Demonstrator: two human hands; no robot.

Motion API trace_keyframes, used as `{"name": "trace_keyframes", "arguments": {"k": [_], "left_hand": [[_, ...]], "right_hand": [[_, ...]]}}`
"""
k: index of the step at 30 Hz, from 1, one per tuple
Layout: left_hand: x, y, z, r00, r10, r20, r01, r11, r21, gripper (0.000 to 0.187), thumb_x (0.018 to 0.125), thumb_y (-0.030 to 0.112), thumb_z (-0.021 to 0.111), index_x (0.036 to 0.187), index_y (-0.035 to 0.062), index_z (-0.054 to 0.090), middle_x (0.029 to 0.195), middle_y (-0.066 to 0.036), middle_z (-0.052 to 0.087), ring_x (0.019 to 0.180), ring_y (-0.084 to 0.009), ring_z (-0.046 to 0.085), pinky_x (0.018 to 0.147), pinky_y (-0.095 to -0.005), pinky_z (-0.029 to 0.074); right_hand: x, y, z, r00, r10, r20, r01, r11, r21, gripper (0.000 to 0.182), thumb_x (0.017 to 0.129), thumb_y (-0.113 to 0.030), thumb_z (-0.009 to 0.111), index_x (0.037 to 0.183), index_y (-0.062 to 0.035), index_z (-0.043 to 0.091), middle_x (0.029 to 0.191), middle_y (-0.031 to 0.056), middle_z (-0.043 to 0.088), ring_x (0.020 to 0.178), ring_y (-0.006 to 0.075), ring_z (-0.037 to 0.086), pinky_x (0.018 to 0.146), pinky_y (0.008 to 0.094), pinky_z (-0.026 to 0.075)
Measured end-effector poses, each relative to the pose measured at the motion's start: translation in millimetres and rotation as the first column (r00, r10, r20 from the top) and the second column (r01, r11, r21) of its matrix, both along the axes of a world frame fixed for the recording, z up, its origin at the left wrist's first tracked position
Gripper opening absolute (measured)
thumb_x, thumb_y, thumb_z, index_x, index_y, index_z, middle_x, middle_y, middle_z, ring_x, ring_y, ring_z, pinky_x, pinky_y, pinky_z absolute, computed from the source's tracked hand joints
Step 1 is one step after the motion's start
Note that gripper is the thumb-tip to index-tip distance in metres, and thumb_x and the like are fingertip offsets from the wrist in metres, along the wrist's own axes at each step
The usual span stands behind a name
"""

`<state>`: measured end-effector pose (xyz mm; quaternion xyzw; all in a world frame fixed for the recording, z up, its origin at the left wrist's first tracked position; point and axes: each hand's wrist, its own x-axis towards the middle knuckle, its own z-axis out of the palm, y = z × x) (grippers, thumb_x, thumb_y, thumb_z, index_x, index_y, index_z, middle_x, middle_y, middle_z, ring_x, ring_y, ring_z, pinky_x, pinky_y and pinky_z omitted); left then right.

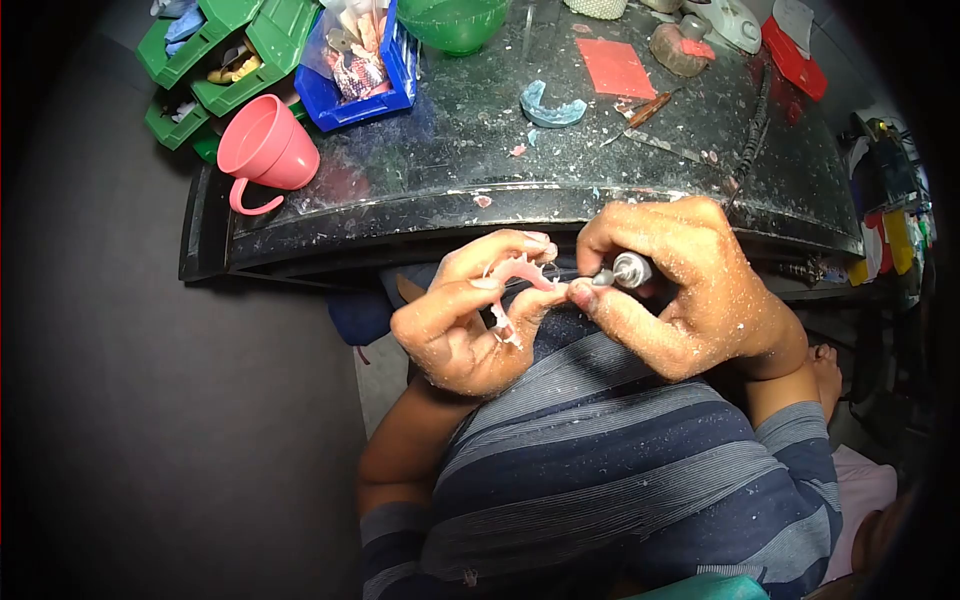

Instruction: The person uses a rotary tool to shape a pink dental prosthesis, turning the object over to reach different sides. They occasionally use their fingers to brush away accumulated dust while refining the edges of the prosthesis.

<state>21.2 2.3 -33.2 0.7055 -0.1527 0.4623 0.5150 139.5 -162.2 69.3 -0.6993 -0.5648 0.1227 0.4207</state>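
Just in front of the bench edge, my left hand (470, 320) is closed round a pink, arch-shaped dental plate (520, 270) with a jagged rim and thin wire at its ends. Its fingertips pinch the plate. My right hand (680, 290) grips a silver rotary handpiece (630, 270), whose tip points left toward the plate. The right thumb meets my left fingertips beside the plate. Whether the tip touches the plate cannot be made out. White dust speckles both hands.
The dark bench (430, 160) holds a pink mug (268, 145), a blue bin (400, 85), green bins (265, 60), a green bowl (455, 25), a blue arch-shaped piece (552, 112), a red sheet (615, 67) and a knife (650, 108). A person's foot (826, 375) shows at right.
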Motion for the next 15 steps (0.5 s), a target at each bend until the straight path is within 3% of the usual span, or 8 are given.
{"name": "trace_keyframes", "arguments": {"k": [1,2,5,6,10,12,14,15], "left_hand": [[-1.3,-0.1,1.0,1.000,0.011,-0.015,-0.011,0.999,0.035,0.058,0.093,-0.001,0.076,0.127,0.0054,0.030,0.111,-0.032,0.064,0.102,-0.0355,0.073,0.084,-0.0457,0.066],[-0.8,-4.3,0.4,0.999,-0.028,0.039,0.032,0.995,-0.094,0.041,0.087,-0.004,0.082,0.108,-0.0008,0.046,0.121,-0.033,0.065,0.108,-0.0379,0.073,0.077,-0.0378,0.066],[-5.9,-2.2,0.4,0.999,0.008,-0.038,-0.007,1.000,0.028,0.041,0.087,-0.004,0.082,0.106,-0.0015,0.047,0.125,-0.035,0.064,0.110,-0.0396,0.073,0.081,-0.0391,0.065],[-3.3,-1.6,-0.9,0.999,0.034,-0.027,-0.031,0.994,0.107,0.050,0.083,-0.001,0.087,0.112,-0.0015,0.045,0.125,-0.037,0.064,0.110,-0.0415,0.072,0.083,-0.0392,0.064],[-1.4,-6.3,10.1,0.994,-0.103,-0.034,0.104,0.993,0.055,0.080,0.075,0.004,0.094,0.128,-0.0012,0.034,0.129,-0.043,0.057,0.119,-0.0427,0.068,0.089,-0.0432,0.064],[-11.7,-6.0,15.3,0.952,-0.286,-0.112,0.267,0.951,-0.159,0.060,0.087,-0.003,0.080,0.125,-0.0043,0.033,0.132,-0.042,0.055,0.120,-0.0406,0.067,0.095,-0.0442,0.062],[-12.9,-9.0,14.5,0.931,-0.343,-0.126,0.271,0.880,-0.391,0.040,0.097,-0.009,0.062,0.123,-0.0049,0.032,0.128,-0.040,0.058,0.111,-0.0378,0.071,0.094,-0.0423,0.062],[-15.4,-5.4,17.2,0.923,-0.356,-0.145,0.277,0.877,-0.392,0.039,0.099,-0.010,0.058,0.126,-0.0052,0.030,0.122,-0.038,0.063,0.106,-0.0350,0.074,0.094,-0.0420,0.062]], "right_hand": [[-1.3,1.7,-1.5,1.000,0.000,0.000,0.000,1.000,0.001,0.013,0.081,-0.005,0.076,0.082,-0.0001,0.065,0.068,0.0098,0.061,0.055,0.0178,0.059,0.052,0.0301,0.044],[-2.5,3.8,-2.9,0.999,0.018,-0.027,-0.017,0.999,0.034,0.011,0.082,-0.004,0.076,0.085,-0.0001,0.067,0.068,0.0084,0.062,0.055,0.0160,0.060,0.052,0.0289,0.044],[0.1,7.5,-5.1,0.998,0.031,-0.054,-0.028,0.997,0.065,0.007,0.086,-0.001,0.076,0.090,-0.0006,0.071,0.064,0.0042,0.060,0.053,0.0096,0.056,0.050,0.0262,0.041],[2.6,8.5,-4.5,0.998,0.026,-0.049,-0.023,0.998,0.060,0.006,0.086,-0.001,0.076,0.090,-0.0007,0.071,0.062,0.0033,0.059,0.053,0.0084,0.054,0.049,0.0261,0.039],[9.6,9.7,0.9,1.000,-0.022,-0.006,0.022,0.997,0.068,0.006,0.088,-0.002,0.076,0.091,-0.0003,0.071,0.060,0.0007,0.053,0.054,0.0056,0.048,0.050,0.0254,0.036],[13.6,9.7,2.0,0.999,-0.026,0.047,0.022,0.995,0.094,0.005,0.089,-0.003,0.075,0.090,-0.0004,0.071,0.062,0.0024,0.054,0.054,0.0069,0.049,0.050,0.0258,0.036],[14.6,9.1,1.1,0.998,-0.013,0.065,0.006,0.994,0.106,0.005,0.090,-0.003,0.075,0.090,-0.0002,0.071,0.063,0.0029,0.055,0.053,0.0075,0.049,0.050,0.0260,0.037],[14.8,8.9,0.8,0.997,0.001,0.083,-0.011,0.993,0.118,0.005,0.090,-0.004,0.074,0.091,0.0000,0.071,0.064,0.0034,0.056,0.053,0.0081,0.050,0.050,0.0262,0.037]]}}
